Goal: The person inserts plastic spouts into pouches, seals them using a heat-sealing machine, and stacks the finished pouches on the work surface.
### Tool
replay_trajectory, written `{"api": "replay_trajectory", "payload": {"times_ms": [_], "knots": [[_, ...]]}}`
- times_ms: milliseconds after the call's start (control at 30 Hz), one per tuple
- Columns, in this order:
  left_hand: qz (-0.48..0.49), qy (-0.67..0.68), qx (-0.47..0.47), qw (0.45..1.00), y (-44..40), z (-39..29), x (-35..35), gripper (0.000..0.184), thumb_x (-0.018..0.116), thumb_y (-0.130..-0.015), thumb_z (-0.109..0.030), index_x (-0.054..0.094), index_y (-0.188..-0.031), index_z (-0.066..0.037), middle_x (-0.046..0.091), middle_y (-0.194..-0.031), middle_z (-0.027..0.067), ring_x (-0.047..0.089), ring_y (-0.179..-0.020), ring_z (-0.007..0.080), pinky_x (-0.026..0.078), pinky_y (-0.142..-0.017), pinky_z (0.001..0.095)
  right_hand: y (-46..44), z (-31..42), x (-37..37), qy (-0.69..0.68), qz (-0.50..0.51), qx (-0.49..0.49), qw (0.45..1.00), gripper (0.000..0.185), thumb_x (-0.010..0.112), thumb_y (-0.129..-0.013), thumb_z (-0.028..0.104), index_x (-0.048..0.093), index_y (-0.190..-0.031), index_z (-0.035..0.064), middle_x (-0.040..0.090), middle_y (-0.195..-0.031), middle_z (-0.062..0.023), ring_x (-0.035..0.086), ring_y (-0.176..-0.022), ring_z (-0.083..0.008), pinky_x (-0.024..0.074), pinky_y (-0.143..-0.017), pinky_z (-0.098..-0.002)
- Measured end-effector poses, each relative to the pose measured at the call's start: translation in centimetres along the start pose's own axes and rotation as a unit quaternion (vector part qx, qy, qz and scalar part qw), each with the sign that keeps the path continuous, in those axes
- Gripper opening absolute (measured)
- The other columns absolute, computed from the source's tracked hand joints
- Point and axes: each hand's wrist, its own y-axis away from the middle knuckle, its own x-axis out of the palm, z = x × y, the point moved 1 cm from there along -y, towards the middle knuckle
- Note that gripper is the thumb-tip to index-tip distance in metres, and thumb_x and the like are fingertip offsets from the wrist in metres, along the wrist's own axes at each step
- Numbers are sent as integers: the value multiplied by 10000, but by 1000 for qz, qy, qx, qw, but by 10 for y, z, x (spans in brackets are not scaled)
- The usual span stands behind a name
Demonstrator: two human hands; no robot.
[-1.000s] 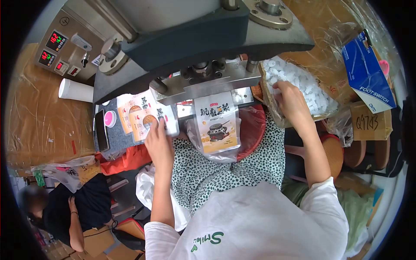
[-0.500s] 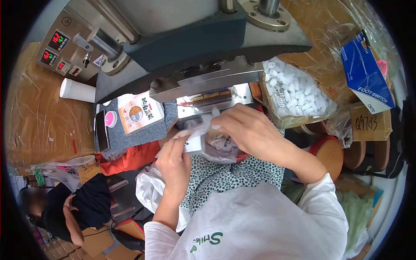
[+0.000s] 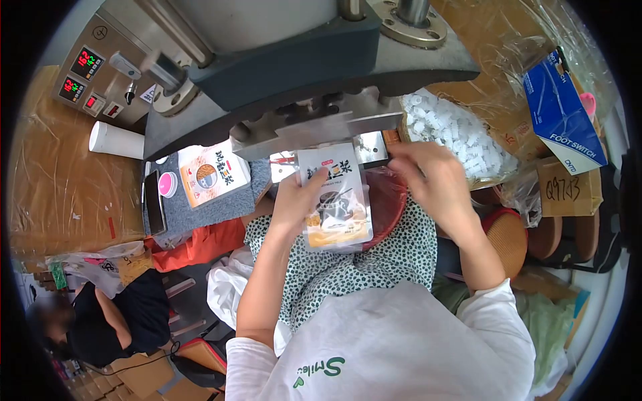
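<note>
My left hand (image 3: 294, 204) is closed on the left side of a printed pouch (image 3: 339, 217), thumb on its front. The pouch hangs flat, white-grey above and yellow-orange below, with dark lettering. Its upper end lies at the metal jaw (image 3: 321, 134) of a press, over the bright plate (image 3: 372, 148). To the right, my right hand (image 3: 438, 190) is in the air beside the plate and the carton of spouts (image 3: 455, 144). Its thumb stands apart from the slightly blurred fingers, and nothing shows between them. Under the pouch is a red basin (image 3: 390, 217), partly hidden.
The press head (image 3: 294, 67) hangs over the work, with a control panel (image 3: 87, 73) at its left. A stack of pouches (image 3: 214, 174), a pink-lidded jar (image 3: 167, 184) and a phone (image 3: 154, 200) lie on grey cloth. Another person (image 3: 120, 314) sits at lower left.
The pouch has gone from crumpled between both hands to flat and upright at the jaw, in my left hand. My right hand has let go and moved right, towards the carton.
</note>
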Motion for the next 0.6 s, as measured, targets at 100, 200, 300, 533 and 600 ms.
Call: {"api": "replay_trajectory", "payload": {"times_ms": [100,200,300,533,600], "knots": [[-7,34,-4,999,3,2,4,219,637,-982,-226,690,-946,-17,627,-740,-36,449,-582,15,311,-493,220,-5,-35,3,157,-52,57,985,215,682,-828,61,678,-1037,13,671,-950,-182,655,-882,-385,519,-782,-446],[-175,-256,152,939,13,-16,-37,389,650,-952,-227,584,-1188,75,688,-996,168,678,-813,232,512,-700,336,3,-67,22,135,29,89,986,226,672,-830,43,654,-1049,-5,644,-966,-200,641,-900,-405,516,-797,-463],[-322,-609,268,673,17,13,-95,790,737,-862,-334,369,-1444,55,414,-1461,301,393,-1360,439,320,-1109,490,-1,-67,20,99,75,135,983,218,655,-833,17,650,-1049,-8,646,-988,-218,631,-912,-428,511,-825,-476],[-272,-615,281,685,55,32,-96,579,681,-781,12,516,-1336,-6,542,-1328,198,546,-1176,378,425,-971,458,-7,-63,11,1,84,82,993,179,624,-846,-10,628,-1020,-47,661,-985,-247,627,-947,-443,506,-819,-467],[-286,-608,268,690,57,28,-96,509,643,-774,58,583,-1274,-20,604,-1226,188,589,-1095,372,462,-914,435,-7,-65,7,9,83,103,991,181,641,-836,-1,629,-1012,-40,665,-942,-243,637,-911,-442,510,-811,-463]]}}
